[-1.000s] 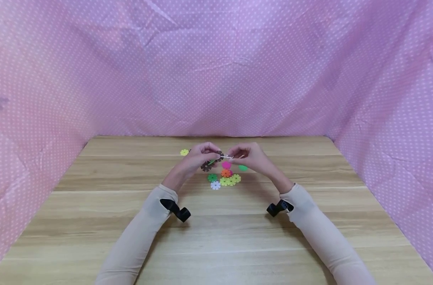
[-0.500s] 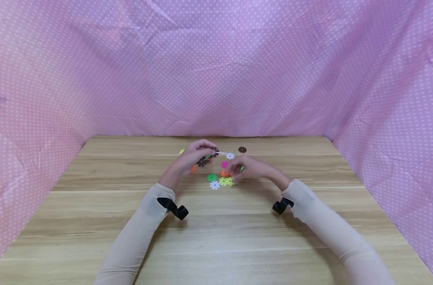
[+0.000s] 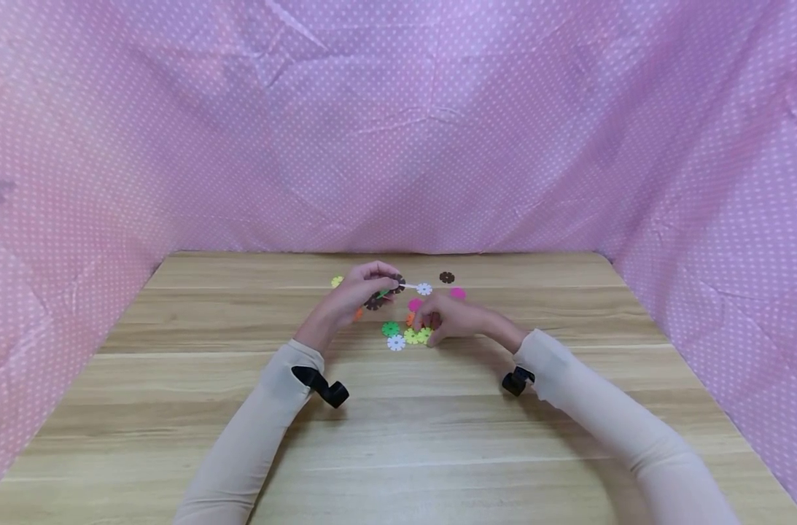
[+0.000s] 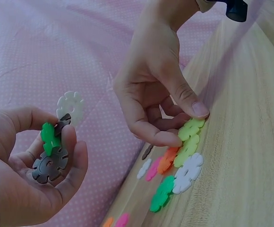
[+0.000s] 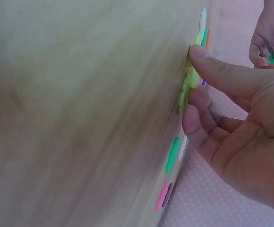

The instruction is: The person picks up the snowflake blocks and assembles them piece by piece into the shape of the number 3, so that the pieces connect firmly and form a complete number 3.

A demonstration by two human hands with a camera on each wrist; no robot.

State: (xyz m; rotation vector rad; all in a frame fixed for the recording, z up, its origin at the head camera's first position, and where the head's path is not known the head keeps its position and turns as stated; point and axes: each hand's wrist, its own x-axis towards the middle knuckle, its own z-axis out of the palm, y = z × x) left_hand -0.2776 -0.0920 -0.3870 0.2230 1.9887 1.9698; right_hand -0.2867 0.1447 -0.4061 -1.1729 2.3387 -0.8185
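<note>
My left hand holds a small chain of slotted plastic snowflake discs above the far part of the table. In the left wrist view, a dark disc, a green disc, a brown disc and a white disc are joined. The white one sticks out past the fingertips. My right hand is down at the tabletop, thumb and fingertips at opposite edges of a yellow-green disc, pinching it. Another yellow-green disc lies against it.
Loose discs lie around the right hand: green, white, orange, pink, and another white. Farther back are a brown disc and a pink one. The wooden table has polka-dot cloth around it.
My right hand has left the white disc on the chain and moved down to the yellow-green discs. The left hand keeps the chain and has shifted slightly left.
</note>
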